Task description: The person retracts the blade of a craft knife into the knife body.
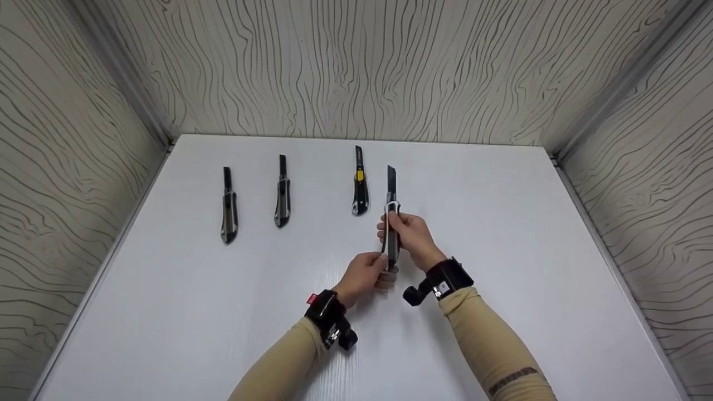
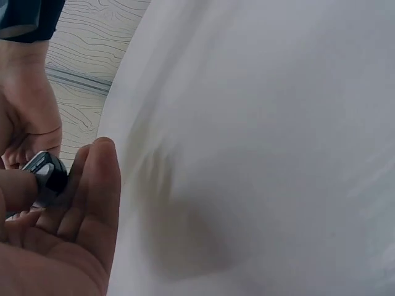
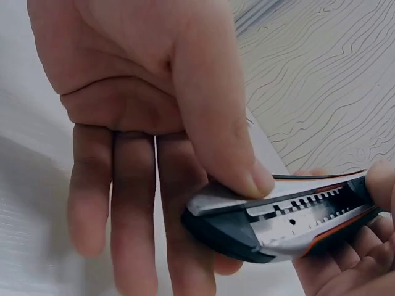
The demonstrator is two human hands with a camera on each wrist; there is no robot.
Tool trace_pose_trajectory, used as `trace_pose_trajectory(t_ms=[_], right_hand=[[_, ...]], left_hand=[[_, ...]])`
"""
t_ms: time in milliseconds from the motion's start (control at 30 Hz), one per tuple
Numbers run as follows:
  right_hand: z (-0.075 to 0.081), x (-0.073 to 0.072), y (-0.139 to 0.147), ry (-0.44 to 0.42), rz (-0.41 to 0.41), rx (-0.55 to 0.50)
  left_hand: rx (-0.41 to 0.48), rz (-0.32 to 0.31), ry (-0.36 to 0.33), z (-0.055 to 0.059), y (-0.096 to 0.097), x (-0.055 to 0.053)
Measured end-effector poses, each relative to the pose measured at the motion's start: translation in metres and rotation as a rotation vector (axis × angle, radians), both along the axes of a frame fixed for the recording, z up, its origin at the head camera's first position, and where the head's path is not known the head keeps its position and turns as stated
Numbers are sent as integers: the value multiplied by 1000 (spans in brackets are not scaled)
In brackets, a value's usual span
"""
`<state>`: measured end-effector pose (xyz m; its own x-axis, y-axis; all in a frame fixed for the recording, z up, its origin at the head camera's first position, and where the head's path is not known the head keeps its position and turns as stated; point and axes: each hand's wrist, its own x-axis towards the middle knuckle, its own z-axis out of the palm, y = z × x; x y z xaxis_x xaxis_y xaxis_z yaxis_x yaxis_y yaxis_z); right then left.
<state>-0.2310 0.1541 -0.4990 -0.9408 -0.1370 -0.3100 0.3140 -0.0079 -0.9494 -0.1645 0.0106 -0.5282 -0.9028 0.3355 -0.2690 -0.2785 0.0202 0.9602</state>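
Both hands hold one utility knife (image 1: 393, 245), its dark blade (image 1: 391, 181) standing out toward the back wall. My right hand (image 1: 413, 233) grips the upper handle, with the thumb along its face. Lower down, my left hand (image 1: 361, 275) pinches the butt end between thumb and fingers. The right wrist view shows the silver, toothed slot of the knife (image 3: 296, 222) with orange trim, and a thumb at each end of it. In the left wrist view the end of the knife (image 2: 49, 174) peeks out past the left thumb; the blade is hidden there.
A black utility knife with a yellow slider (image 1: 360, 186) lies just left of the held one. Two grey-and-black utility knives (image 1: 283, 197) (image 1: 229, 214) lie farther left, blades pointing back. The white table (image 1: 167, 312) is enclosed by wood-grain patterned walls (image 1: 345, 67).
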Motion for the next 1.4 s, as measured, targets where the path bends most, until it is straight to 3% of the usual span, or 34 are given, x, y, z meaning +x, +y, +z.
trace_pose_trajectory(t_ms=[367,633,1400], right_hand=[[1,1,1,9,-9,66],[3,1,-1,32,-29,45],[4,2,-1,61,13,38]], left_hand=[[-5,-9,4,-3,1,-3],[-9,19,10,-1,2,-2],[-8,41,19,1,2,-3]])
